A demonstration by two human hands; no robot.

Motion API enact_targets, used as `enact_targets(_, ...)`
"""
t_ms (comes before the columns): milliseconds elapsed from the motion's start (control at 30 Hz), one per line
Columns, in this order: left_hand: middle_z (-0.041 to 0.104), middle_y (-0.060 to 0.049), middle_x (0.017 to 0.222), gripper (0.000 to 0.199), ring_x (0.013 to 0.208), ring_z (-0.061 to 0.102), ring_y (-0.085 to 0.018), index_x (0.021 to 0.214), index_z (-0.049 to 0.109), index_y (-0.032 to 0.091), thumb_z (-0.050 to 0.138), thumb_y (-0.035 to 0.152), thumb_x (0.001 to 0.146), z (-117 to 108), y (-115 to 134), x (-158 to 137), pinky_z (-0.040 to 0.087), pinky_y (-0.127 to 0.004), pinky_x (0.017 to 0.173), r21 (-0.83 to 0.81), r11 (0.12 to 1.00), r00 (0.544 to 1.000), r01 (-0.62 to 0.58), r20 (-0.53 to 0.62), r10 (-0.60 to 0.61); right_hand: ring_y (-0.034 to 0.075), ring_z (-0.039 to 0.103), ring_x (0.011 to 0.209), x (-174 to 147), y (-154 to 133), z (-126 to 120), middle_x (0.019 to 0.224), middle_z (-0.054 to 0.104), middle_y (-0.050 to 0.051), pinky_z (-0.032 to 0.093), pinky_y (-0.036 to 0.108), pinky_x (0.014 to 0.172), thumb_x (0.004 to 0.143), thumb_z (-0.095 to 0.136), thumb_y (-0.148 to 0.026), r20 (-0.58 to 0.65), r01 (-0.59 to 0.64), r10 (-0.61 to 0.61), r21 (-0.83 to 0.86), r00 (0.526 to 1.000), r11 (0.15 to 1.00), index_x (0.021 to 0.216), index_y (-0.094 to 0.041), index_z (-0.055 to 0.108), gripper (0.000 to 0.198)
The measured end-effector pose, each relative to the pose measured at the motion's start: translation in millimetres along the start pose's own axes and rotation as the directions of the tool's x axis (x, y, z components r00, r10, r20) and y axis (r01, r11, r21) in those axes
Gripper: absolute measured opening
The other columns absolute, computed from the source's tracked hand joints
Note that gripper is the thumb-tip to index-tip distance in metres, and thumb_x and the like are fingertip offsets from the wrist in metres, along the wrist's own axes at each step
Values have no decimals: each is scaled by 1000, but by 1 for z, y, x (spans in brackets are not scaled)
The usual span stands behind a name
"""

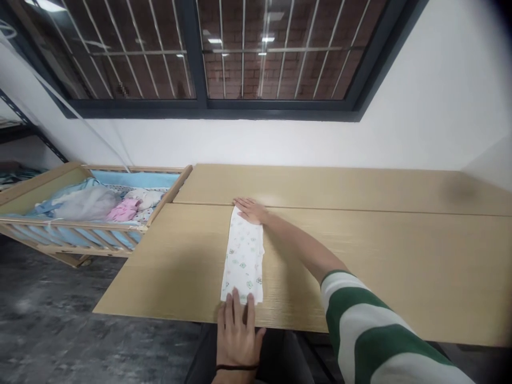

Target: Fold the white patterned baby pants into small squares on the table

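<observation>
The folded white cloth (243, 255), printed with small green motifs, lies on the wooden desk (380, 266) toward its left end, running lengthwise from just behind the front edge back to the long seam. My right grip (251, 210) is flat over the cloth's far end, palm down, grasping nothing — its fingertips are at the seam. My left grip (239, 333) is also unclenched, fingers laid out on the cloth's near end, while the palm hangs past the desk's front edge. I wear a dark band (237, 367) on the left wrist and a green-and-white striped sleeve (372, 322) on the right arm. Beside the desk's left edge stands a wooden crib (100, 225) with a pink cloth (124, 210) inside — and a barred window (280, 109) is above the back edge.
</observation>
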State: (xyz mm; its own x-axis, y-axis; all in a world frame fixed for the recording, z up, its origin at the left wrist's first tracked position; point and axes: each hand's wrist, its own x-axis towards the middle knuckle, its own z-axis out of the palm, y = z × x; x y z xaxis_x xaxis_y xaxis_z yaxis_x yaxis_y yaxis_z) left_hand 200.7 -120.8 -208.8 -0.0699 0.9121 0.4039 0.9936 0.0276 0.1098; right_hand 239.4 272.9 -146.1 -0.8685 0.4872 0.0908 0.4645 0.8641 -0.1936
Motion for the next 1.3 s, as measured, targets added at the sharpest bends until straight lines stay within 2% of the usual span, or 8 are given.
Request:
enact_targets(167,56,-19,144,62,125,56,-38,139,60,19,57,56,89,4,2,6,44,-56,104,-45,997,997,-57,-48,55,33,41,141,-60,-59,-16,151,47,20,29,51,117,97,46,-24,-202,-4,9,28,979,1000,143,-11,52,48)
enact_targets(300,65,-12,133,40,115,60,-27,130,64,18,45,34,99,1,-32,8,46,-42,97,-195,956,963,-217,-200,178,22,68,96,-156,-129,-13,102,73,11,50,40,97,104,38,-29,-63,134,-123,215,990,967,115,-16,68,35)
enact_targets(433,71,-5,119,34,97,63,-19,121,65,21,39,18,101,-13,-62,13,44,-34,89,-240,880,902,-409,-251,351,31,60,124,-241,-179,-1,132,65,18,44,49,109,95,58,-52,-50,222,-217,181,975,958,136,-12,58,57)
enact_targets(600,74,-2,96,35,77,62,-17,110,66,20,34,9,98,-34,-62,16,47,-32,79,-343,721,798,-602,-290,528,24,57,129,-284,-208,5,134,65,13,37,44,116,102,45,-15,-134,145,-121,194,984,970,130,-17,60,32)
enact_targets(767,73,-2,94,28,79,65,-14,116,62,22,45,10,96,-70,-50,33,53,-25,75,-658,585,854,-474,-183,486,19,65,102,-278,-213,-40,107,70,5,50,36,98,105,44,-25,-47,-86,135,558,990,825,115,-23,62,21)
enact_targets(933,73,-3,108,21,99,68,-16,117,65,25,57,21,98,-88,-56,103,54,-25,87,-700,657,956,-280,-145,253,20,61,101,-240,-175,-73,107,64,8,51,33,88,104,48,-37,-128,-125,280,670,952,732,109,-21,66,24)
enact_targets(1133,72,-8,108,26,103,66,-21,110,68,20,44,21,100,-31,-60,217,53,-35,94,-423,895,989,-141,-14,149,19,62,87,-146,-85,-31,97,69,7,50,33,81,96,57,-27,-285,-205,471,633,835,747,104,-17,69,18)
enact_targets(1300,70,-15,111,31,106,64,-28,115,67,13,42,13,96,-2,-50,249,50,-41,94,-301,950,994,-78,45,96,18,62,78,-103,-45,4,87,67,4,53,32,77,89,59,-21,-235,-392,634,616,737,684,105,-16,65,17)
